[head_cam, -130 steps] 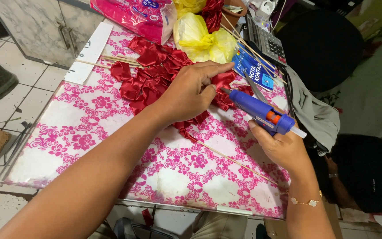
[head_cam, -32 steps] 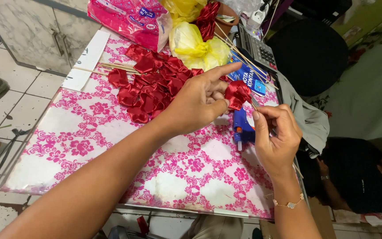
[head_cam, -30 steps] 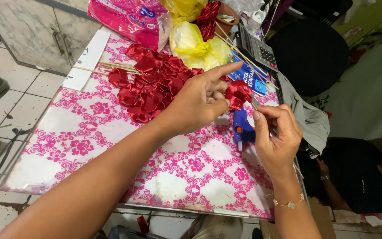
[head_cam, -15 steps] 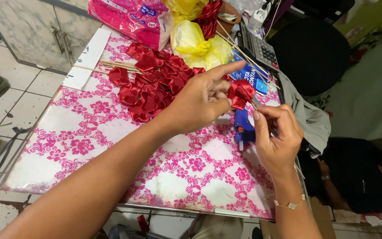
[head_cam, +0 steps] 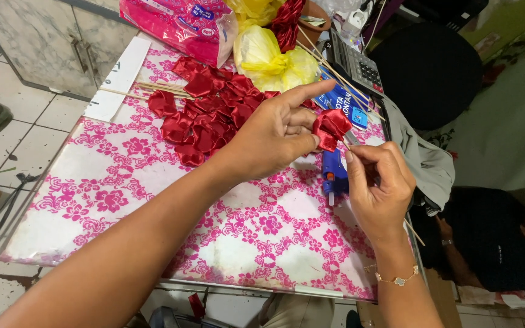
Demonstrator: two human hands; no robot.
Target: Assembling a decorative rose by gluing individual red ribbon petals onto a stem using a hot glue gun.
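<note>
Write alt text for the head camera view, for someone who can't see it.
Two bare hands work over a table covered in pink floral cloth: the left hand pinches a red ribbon rose while the right hand holds its thin stick. A blue glue gun lies beneath them, a pile of red roses and yellow bags behind.

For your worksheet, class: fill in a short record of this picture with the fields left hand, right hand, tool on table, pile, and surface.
left hand: left hand pinches a red ribbon rose
right hand: right hand grips a thin wooden stick under the rose
tool on table: blue glue gun lying by the right hand
pile: red ribbon roses with sticks, behind the left hand
surface: table in a pink flowered cover
</note>
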